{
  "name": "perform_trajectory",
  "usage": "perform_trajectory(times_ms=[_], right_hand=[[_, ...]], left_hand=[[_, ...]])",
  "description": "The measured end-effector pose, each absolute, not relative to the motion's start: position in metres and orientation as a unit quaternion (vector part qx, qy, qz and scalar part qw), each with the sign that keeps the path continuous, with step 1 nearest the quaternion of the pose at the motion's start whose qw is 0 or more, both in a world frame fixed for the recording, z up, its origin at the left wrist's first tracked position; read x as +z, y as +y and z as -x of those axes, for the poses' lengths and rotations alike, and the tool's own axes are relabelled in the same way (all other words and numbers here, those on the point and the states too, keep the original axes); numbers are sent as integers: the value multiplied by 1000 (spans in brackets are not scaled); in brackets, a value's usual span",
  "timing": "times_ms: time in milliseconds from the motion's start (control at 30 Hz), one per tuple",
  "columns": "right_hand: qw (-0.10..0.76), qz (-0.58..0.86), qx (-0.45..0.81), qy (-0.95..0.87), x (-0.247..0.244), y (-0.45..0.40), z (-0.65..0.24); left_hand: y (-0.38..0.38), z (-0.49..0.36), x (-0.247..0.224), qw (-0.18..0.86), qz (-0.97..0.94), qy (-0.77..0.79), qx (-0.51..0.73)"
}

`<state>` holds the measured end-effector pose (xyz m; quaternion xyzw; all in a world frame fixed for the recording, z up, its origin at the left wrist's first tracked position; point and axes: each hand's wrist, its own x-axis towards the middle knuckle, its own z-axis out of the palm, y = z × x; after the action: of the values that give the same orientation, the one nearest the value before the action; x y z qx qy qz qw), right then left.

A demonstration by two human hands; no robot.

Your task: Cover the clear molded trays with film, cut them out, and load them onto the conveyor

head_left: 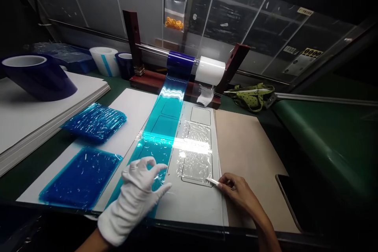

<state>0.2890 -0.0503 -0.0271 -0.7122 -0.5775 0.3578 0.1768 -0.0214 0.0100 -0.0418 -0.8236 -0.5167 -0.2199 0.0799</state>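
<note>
Gloved left hand (pixel 137 183) sits over blue film (pixel 161 124), fingers loosely spread, nothing visibly gripped. Right hand (pixel 238 191) pinches a pale strip (pixel 214 182); blue roll (pixel 179 61) hangs on a rod (pixel 152 49), probably for easy unrolling.

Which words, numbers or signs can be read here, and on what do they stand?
On the back panel:
Yellow label: perhaps "0000", too blurred to be certain.
Upper pale label: marks too small to read.
Small pale label: unreadable.
White paper: unreadable.
No other text readable.
</note>
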Motion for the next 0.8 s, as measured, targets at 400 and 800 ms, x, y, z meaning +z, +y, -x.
perform_trajectory(times_ms=[400, 800], right_hand=[[268, 638, 543, -476, -43, -44, -301], [286, 695, 442, -490, -56, -71, -316]], left_hand=[[27, -23, -50, 260, 846, -383, -266], [28, 2, -18, 307, 828, -393, -255]])
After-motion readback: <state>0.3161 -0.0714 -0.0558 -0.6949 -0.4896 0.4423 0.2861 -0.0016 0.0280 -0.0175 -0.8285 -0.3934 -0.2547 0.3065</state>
